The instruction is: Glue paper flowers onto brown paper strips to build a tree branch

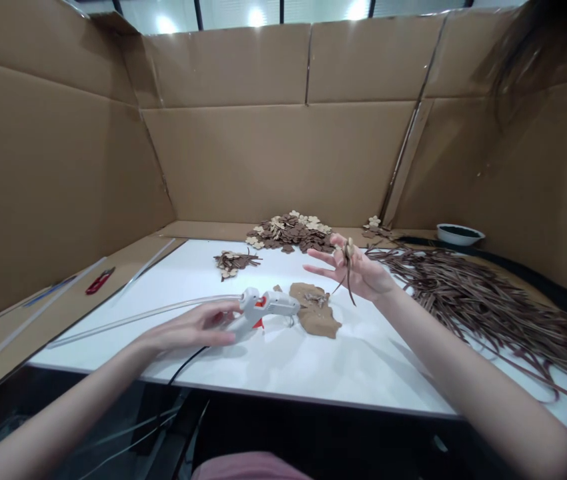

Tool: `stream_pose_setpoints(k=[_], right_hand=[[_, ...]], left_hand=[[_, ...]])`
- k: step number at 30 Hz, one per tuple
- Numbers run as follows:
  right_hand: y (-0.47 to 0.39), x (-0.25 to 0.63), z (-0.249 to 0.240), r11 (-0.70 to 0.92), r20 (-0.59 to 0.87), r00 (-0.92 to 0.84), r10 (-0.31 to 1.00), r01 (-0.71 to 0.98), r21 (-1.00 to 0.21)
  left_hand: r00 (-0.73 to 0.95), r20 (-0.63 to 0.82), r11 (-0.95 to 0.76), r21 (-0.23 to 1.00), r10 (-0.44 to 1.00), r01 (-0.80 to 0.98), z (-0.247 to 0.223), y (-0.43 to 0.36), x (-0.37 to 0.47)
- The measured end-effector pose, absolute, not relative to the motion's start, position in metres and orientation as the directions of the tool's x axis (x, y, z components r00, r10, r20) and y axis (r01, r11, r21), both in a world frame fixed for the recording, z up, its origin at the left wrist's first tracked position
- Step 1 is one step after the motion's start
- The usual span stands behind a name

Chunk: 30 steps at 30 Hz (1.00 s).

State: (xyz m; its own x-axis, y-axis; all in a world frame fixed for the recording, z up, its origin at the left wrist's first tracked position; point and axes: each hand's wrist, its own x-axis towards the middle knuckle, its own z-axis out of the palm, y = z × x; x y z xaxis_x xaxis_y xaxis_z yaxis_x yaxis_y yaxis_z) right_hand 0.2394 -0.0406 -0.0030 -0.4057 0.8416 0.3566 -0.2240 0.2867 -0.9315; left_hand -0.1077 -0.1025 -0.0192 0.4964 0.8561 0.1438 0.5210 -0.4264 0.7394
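Observation:
My left hand (193,328) rests low over the white table, its fingers stretched apart at the rear and handle of a white glue gun (276,304). A long clear glue stick (148,313) sticks out of the gun's back. The nozzle points right, over a ragged brown piece (319,320) with hardened glue on it. Raised above the table, my right hand (363,272) pinches a small beige flower (349,249) with thin brown strips hanging from it. The other fingers of that hand are spread to the left.
A heap of brown and beige flower cutouts (293,233) lies at the back. Left of centre is a small pile of stemmed flowers (236,262). Many brown strips (488,300) cover the right side, near a white bowl (458,234). A red cutter (100,281) lies left. Cardboard walls (273,160) enclose the table.

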Motion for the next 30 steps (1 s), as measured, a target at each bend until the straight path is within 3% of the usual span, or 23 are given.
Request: stream_pose_setpoints(k=[2,10,19,25,30], right_hand=[[-0.039,0.241,-0.006,0.250,0.363,-0.412,0.836,-0.302,-0.920],[-0.036,0.241,-0.014,0.174,0.340,-0.291,0.894,-0.473,-0.863],[-0.039,0.247,-0.018,0.082,0.410,-0.415,0.812,-0.615,-0.784],[-0.041,0.244,-0.016,0.156,0.394,-0.393,0.831,-0.516,-0.843],[-0.043,0.233,-0.019,0.270,0.346,-0.285,0.894,-0.276,-0.923]], left_hand=[[0.519,0.029,-0.360,0.753,0.854,0.550,-0.024,-0.105,-0.091],[0.396,-0.036,-0.192,0.831,0.917,0.522,-0.040,-0.100,-0.069],[0.289,-0.092,-0.064,0.870,0.953,0.489,-0.031,-0.114,-0.068],[0.232,-0.005,-0.095,0.902,0.973,0.420,-0.022,-0.116,-0.069],[0.209,0.053,-0.146,0.875,0.976,0.461,-0.021,-0.115,-0.070]])
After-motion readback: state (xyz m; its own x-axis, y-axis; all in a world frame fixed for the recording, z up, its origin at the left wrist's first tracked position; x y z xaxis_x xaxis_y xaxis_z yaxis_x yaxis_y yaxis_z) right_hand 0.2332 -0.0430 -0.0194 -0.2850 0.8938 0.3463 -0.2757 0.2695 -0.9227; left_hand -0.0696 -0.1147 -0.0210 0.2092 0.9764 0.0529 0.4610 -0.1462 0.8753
